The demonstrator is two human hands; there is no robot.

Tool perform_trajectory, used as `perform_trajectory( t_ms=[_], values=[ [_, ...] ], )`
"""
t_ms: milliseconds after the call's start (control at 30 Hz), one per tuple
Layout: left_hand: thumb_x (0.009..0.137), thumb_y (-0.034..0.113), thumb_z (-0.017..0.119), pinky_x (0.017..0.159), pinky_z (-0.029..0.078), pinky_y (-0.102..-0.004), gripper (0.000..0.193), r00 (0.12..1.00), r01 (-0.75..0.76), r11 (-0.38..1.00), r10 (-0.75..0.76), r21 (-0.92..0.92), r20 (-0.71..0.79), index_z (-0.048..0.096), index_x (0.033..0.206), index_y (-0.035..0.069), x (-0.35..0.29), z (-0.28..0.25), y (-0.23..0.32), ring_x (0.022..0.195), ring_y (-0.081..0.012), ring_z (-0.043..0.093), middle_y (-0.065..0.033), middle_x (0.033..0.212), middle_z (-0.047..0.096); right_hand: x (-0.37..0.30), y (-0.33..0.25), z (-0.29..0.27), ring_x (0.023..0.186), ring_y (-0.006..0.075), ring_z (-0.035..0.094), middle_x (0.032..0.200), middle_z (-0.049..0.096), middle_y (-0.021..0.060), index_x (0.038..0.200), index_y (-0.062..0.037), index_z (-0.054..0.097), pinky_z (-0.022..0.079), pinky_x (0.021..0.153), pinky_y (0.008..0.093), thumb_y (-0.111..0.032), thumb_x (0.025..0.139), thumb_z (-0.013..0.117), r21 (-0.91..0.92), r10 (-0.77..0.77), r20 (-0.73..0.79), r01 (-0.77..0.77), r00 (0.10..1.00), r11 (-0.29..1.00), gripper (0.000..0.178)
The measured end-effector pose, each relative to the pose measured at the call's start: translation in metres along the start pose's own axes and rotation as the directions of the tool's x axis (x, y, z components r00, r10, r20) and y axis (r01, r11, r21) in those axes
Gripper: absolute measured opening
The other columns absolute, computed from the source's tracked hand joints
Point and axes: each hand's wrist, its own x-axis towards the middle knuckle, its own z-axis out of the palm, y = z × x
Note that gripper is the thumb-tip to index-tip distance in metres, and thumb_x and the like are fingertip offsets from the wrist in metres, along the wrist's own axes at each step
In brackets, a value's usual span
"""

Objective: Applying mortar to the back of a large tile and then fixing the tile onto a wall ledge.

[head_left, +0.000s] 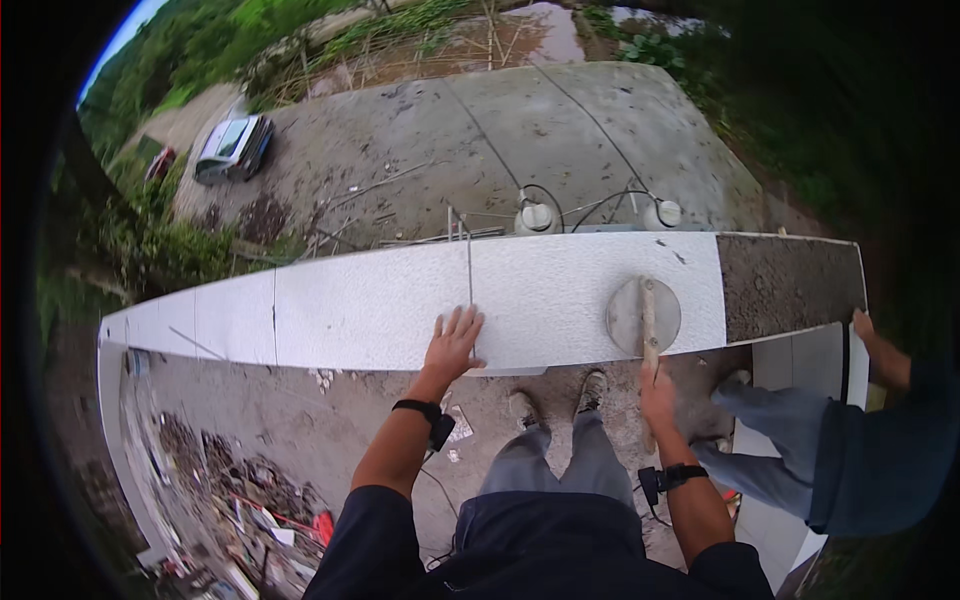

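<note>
A row of white textured slabs (380, 315) caps a low wall in front of me. My left hand (455, 343) lies flat on them with fingers spread, over the joint between two slabs. My right hand (657, 395) is wrapped round the wooden handle of a round-headed mallet (622, 318). Its flat grey disc rests on or just above the slab to the right, and the handle runs across the top of the disc. Beyond the last white slab, a stretch of rough dark mortar (795, 287) covers the wall top.
A co-worker (880, 450) stands close on my right, one hand (862, 325) at the wall's end. Debris (260, 500) litters the floor at lower left. Two white round fittings with cables (537, 217) sit just beyond the wall. A car (235, 150) is parked on the concrete yard far below.
</note>
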Motion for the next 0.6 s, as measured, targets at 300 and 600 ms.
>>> perform_trajectory(
  t_ms=[300,600],
  values=[
    [0.057,0.044,0.084,0.115,0.023,-0.0560,0.113,0.999,-0.032,0.999,0.032,-0.002,-0.031,0.027,0.149,0.010,0.002,0.009,-0.011,0.144,-0.0327,0.025,-0.0083,0.158,0.025,0.002,-0.078,0.065,0.080,0.0490,0.061,0.081,0.063,0.0292,0.095,-0.0003,0.056,0.045,0.070,0.0561,-0.044,0.097,0.046,-0.124,-0.234,0.037,0.237,0.972,0.964,0.045],
    [0.056,0.042,0.085,0.113,0.026,-0.0572,0.114,0.998,-0.020,1.000,0.020,0.004,-0.059,0.028,0.149,0.011,0.000,0.010,-0.004,0.143,-0.0331,0.026,-0.0078,0.157,0.025,-0.037,-0.062,0.071,0.076,0.0487,0.061,0.076,0.063,0.0284,0.096,-0.0002,0.054,0.045,0.067,0.0566,-0.041,0.097,0.049,-0.180,-0.292,0.110,0.308,0.950,0.934,0.041]
  ],
)
